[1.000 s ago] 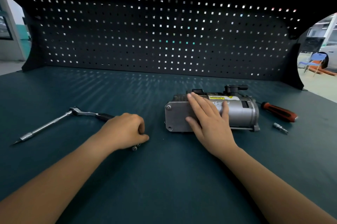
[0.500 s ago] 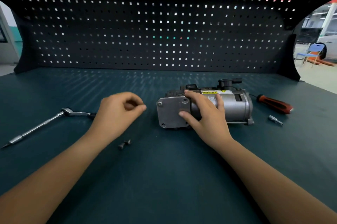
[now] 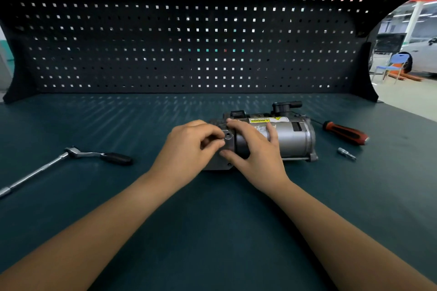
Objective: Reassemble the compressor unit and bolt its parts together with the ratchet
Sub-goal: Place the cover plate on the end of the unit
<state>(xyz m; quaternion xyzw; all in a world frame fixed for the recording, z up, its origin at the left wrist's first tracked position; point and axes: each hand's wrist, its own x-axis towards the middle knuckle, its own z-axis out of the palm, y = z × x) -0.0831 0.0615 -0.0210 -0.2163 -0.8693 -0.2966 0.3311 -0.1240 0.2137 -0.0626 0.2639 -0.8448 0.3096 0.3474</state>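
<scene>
Compressor [image 3: 290, 134] lies on its side, mid-bench, slightly right of centre, end plate [image 3: 216, 164] facing left and towards me. Right hand [image 3: 255, 155] is clamped over the body just behind the plate, fingers across the top, thumb against the plate's lower edge. Left hand [image 3: 189, 146] is at the plate's upper corner, thumb and forefinger pinched together just beside the corner hole [image 3: 228, 135]. What sits between the fingertips is hidden, so I cannot tell if a bolt is there. Judgement: the step in hand is starting a plate bolt by finger. To do it well, I hold the plate flush and square with the right thumb so the holes line up. I then offer the bolt straight along the hole axis and turn it gently until the thread catches. It should run freely by hand; any stiffness suggests cross-threading, and I back off. All corners go in finger-tight before any is pulled down. Ratchet [image 3: 78, 153] lies well to the left on the bench [image 3: 212, 231], untouched, within the left hand's reach. Screwdriver [image 3: 345, 133] and a loose bit [image 3: 346, 154] lie to the right of the compressor.
</scene>
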